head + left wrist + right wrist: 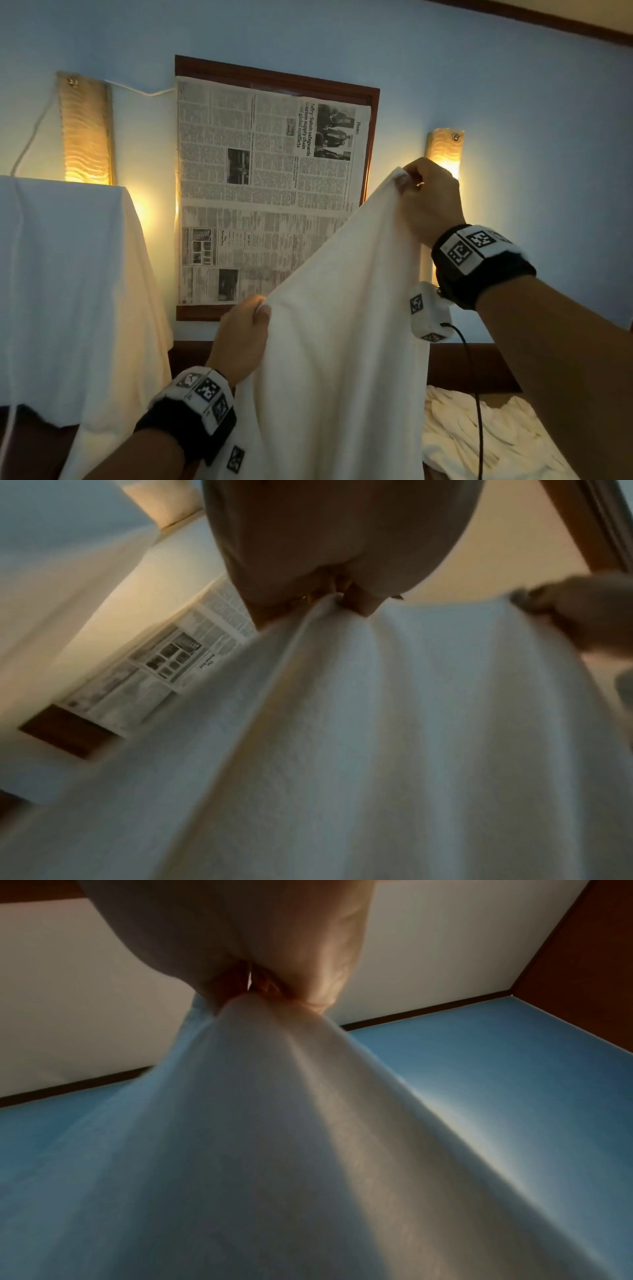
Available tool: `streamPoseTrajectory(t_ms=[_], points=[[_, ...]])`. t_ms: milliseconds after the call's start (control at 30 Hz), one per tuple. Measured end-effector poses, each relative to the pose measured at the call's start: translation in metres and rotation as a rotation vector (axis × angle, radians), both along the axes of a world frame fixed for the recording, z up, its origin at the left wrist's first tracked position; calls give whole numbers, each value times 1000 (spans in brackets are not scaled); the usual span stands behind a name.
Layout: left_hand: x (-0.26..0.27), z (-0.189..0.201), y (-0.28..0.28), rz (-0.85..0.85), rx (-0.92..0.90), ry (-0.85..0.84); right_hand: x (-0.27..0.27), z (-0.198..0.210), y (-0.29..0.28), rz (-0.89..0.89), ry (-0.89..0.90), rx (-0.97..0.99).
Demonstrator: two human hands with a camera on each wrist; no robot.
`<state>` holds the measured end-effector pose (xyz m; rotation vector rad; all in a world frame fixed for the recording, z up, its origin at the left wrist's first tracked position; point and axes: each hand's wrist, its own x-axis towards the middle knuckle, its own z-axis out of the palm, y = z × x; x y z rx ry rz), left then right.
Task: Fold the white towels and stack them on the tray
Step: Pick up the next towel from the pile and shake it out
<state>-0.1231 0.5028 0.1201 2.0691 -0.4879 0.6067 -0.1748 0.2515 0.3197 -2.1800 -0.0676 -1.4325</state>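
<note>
The white towel point(335, 342) hangs in the air before the wall, its top edge slanting up from lower left to upper right. The right hand point(431, 202) pinches the higher corner; the left hand point(241, 339) pinches the lower corner. Judged next: level both corners to fold.

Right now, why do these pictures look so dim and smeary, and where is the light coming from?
Head view: two glowing wall lamps cast warm pools on a dim blue wall; the towel is sharp. Left wrist view: heavy blur on the newspaper and the right hand. Right wrist view: soft and shadowy, the right hand in shadow, with warm light along a towel fold.
</note>
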Motion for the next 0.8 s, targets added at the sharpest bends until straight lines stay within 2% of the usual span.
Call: streamPoseTrajectory(t_ms=[100, 200, 300, 400, 467, 533, 633, 800], points=[[-2, 30, -6, -26, -45, 35, 0, -13, -3, 19, 101, -37], [-1, 60, -17, -122, 42, 87, 0, -36, 6, 91, 254, -129], [0, 71, -25, -149, 141, 44, -2, -71, 27, 281, 557, -360], [-8, 68, -29, -207, 119, -5, -5, -108, 49, 424, 821, -529], [-16, 62, -29, -251, 50, -38, -4, -122, 59, 438, 823, -589], [-22, 53, -23, -243, -15, -75, 0, -122, 62, 383, 738, -653], [-24, 27, -1, -37, 64, -116, 4, -108, 67, 335, 635, -629], [-32, -33, 34, 143, 26, 66, 12, -80, 71, 311, 533, -529]])
